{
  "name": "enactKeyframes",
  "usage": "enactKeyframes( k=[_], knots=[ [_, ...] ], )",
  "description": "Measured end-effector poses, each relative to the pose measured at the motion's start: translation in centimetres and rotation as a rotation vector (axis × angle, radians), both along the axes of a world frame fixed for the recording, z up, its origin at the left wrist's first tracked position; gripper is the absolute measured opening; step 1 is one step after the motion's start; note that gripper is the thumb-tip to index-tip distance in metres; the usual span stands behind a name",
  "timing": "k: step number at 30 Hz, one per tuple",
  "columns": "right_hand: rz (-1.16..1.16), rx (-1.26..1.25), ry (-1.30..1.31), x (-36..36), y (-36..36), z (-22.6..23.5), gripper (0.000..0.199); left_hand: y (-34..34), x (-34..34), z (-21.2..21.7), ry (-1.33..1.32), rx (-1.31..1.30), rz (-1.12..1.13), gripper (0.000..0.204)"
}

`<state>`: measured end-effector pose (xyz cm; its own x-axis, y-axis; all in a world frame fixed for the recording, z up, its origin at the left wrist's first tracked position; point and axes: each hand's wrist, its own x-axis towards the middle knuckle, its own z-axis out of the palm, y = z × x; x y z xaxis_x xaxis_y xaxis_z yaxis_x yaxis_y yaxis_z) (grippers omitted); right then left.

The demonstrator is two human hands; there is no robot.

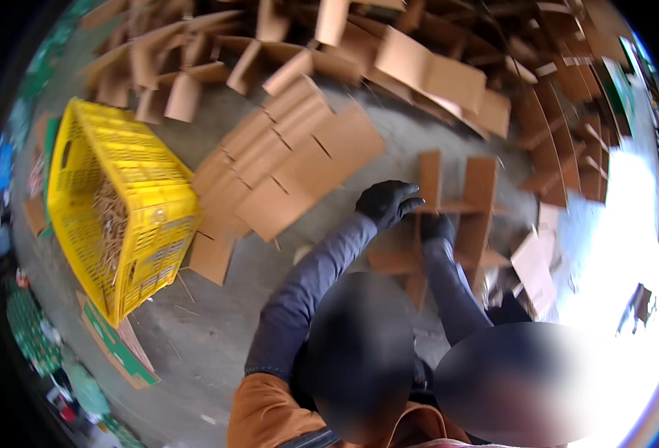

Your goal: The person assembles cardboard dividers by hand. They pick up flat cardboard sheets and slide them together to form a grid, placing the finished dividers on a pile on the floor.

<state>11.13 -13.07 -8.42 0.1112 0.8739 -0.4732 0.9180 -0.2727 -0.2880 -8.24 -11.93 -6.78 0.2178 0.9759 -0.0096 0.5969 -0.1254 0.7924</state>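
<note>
An interlocked cardboard divider (479,183) stands on the grey floor in front of me, its upright panels crossing a horizontal strip. My left hand (389,203), in a black glove, is just left of the divider. Its fingers are apart and slightly bent, the tips close to the left upright panel, and nothing shows in them. Lower down, my right hand (437,228), also in a black glove, reaches in between the divider's panels at the crossing strip. Its fingers are mostly hidden, so I cannot tell whether they grip the cardboard.
Slotted flat cardboard sheets (292,175) lie overlapping to the left. Beyond them, a yellow plastic crate (150,172) on its side contains thin brown scraps. Cardboard dividers (434,71) crowd the far side and right. Loose cardboard (535,265) lies right of my right arm.
</note>
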Motion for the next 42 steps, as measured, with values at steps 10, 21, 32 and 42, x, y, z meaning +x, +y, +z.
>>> enactKeyframes(
  k=[10, 21, 32, 42],
  knots=[
    [0.358, 0.905, 0.327, -1.1, 4.3, 18.3, 0.033, -10.9, -17.3, -8.2, 0.698, 0.099, 0.528, 0.098],
    [0.541, 0.97, 0.656, -18.7, 24.5, 19.4, 0.03, -10.7, -14.6, -3.5, 0.471, 0.081, 0.729, 0.048],
    [-0.704, -0.485, 1.276, -5.4, -7.8, -3.6, 0.075, -10.4, -8.3, 2.3, -0.114, 0.052, 0.493, 0.02],
    [-0.959, -0.626, 1.423, -6.1, -4.5, -4.4, 0.088, -6.8, -8.4, 0.1, -0.063, -0.191, 0.294, 0.033]
  ],
)
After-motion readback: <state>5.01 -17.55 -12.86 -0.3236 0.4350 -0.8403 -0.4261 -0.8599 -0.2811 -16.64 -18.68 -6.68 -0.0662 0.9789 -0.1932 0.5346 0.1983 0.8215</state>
